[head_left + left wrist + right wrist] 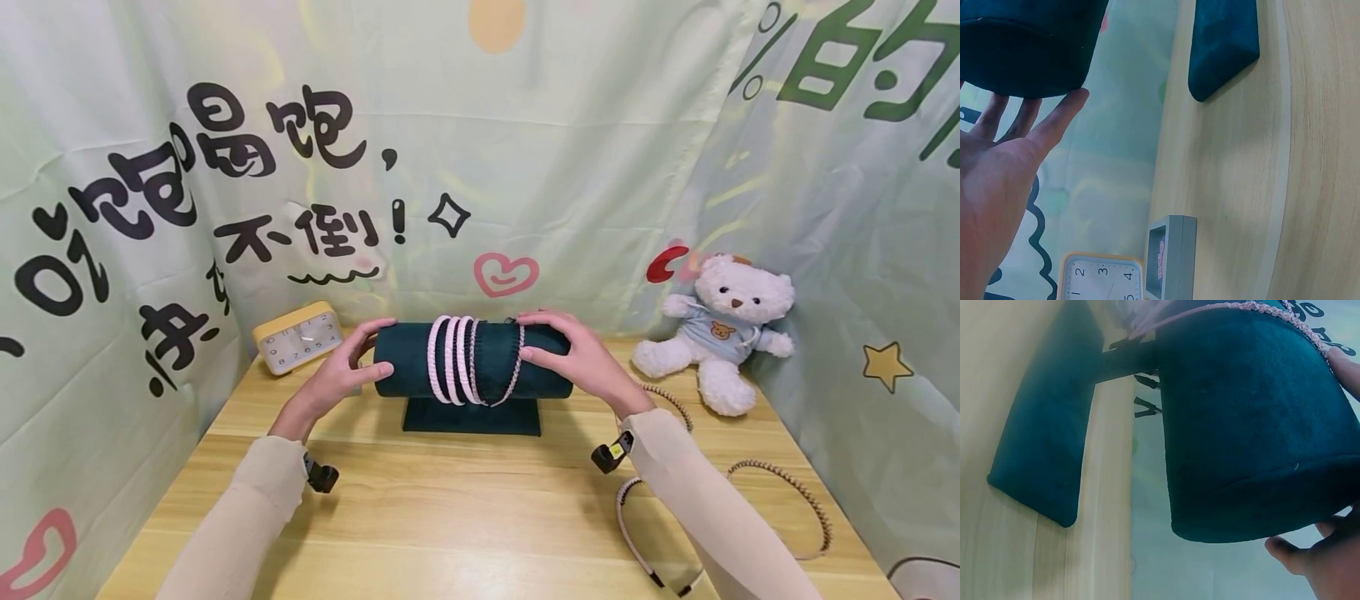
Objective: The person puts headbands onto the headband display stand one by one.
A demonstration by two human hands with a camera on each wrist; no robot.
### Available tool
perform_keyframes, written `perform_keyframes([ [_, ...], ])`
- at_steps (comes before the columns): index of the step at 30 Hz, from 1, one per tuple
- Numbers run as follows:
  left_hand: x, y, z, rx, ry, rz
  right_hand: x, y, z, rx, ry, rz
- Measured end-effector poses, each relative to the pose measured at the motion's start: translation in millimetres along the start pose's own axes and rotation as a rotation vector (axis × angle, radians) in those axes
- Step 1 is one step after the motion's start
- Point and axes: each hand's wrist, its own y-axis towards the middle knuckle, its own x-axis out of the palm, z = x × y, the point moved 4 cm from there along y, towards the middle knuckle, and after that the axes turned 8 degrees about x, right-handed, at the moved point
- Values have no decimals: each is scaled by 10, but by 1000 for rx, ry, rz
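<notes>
A dark green velvet display stand (472,415) carries a horizontal roll with several headbands around it. Three pale, thick headbands (451,362) sit together left of the roll's middle, with a thinner braided one beside them. Farther right is another thin braided headband (519,367). My right hand (588,358) arches over the roll's right end, holding this headband's edge between thumb and fingers. At the left end, the spread fingers of my left hand (347,367) touch the roll's rim. Dark headband tips (1146,381) show beneath the roll in the right wrist view.
Behind my left hand stands a yellow clock (300,337), with a small grey box (1172,256) near it. A white teddy bear (723,333) sits at the back right. Loose headbands (798,479) lie around my right forearm on the wooden table (450,517).
</notes>
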Motion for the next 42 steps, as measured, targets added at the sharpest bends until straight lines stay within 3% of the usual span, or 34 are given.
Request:
perform_keyframes([
  [18, 2, -1, -12, -7, -4, 3, 21, 51, -53, -79, -93, 14],
  [27, -1, -4, -9, -4, 1, 0, -6, 13, -18, -47, -16, 3],
  [42, -11, 1, -2, -20, 2, -9, -422, -332, 371, 28, 61, 16],
])
